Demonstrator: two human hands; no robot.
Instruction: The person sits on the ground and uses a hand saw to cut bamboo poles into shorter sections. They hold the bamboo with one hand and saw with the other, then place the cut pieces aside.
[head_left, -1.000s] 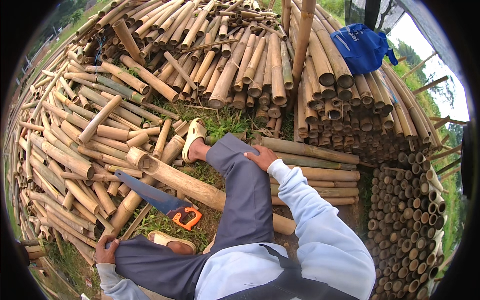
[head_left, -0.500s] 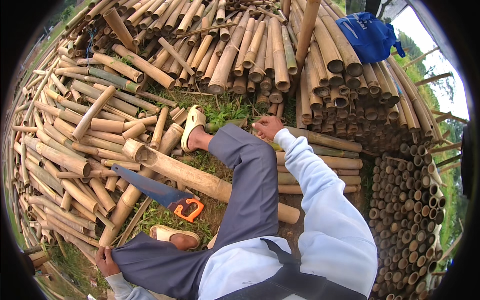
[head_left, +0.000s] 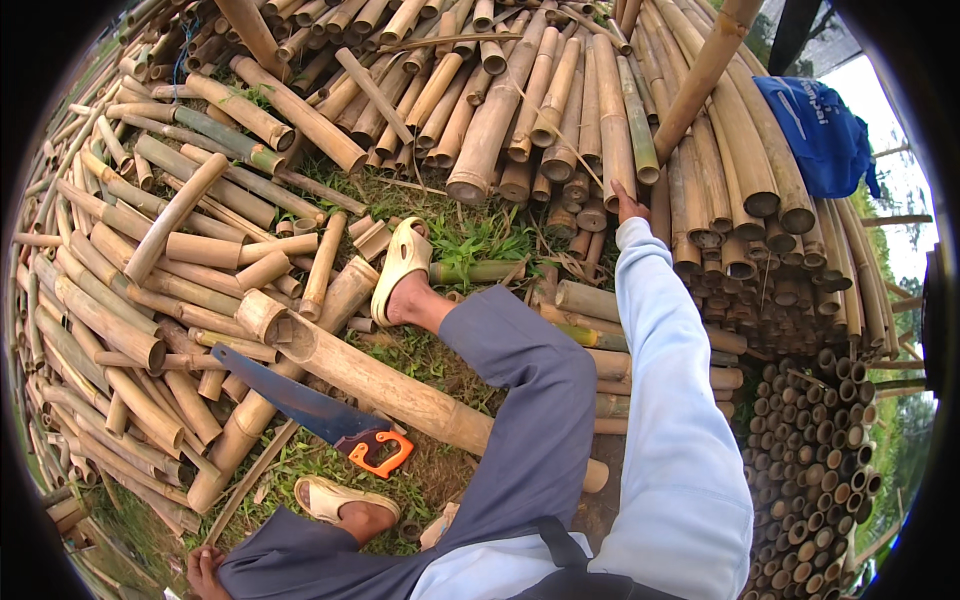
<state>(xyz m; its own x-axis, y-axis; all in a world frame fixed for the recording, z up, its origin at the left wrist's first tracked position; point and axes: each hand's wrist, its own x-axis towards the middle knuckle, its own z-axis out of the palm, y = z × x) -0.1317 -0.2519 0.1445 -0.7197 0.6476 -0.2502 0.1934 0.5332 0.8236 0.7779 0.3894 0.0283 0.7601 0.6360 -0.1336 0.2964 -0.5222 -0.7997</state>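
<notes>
My right hand (head_left: 629, 204) reaches far out at the end of a stretched arm. Its fingers close on the near end of a bamboo pole (head_left: 612, 130) in the stack ahead; the stack's shade partly hides them. My left hand (head_left: 207, 573) rests beside my left knee at the lower left, fingers loose, and I make out nothing held in it. A hand saw (head_left: 300, 395) with a dark blade and orange handle lies across a bamboo log and the grass. Under my right leg slants a thick bamboo log (head_left: 390, 385) with a notch near its far end.
Cut bamboo pieces (head_left: 130, 310) lie heaped on the left. Stacked poles (head_left: 740, 160) rise on the right, with a blue bag (head_left: 815, 135) on top. Several short lengths (head_left: 665, 365) lie beside my right leg. A slanting post (head_left: 710, 80) stands behind my right hand.
My right hand has left the short bamboo lengths beside my right knee and reached forward to the pole stack. My left hand has shifted slightly lower in view. The view has turned somewhat.
</notes>
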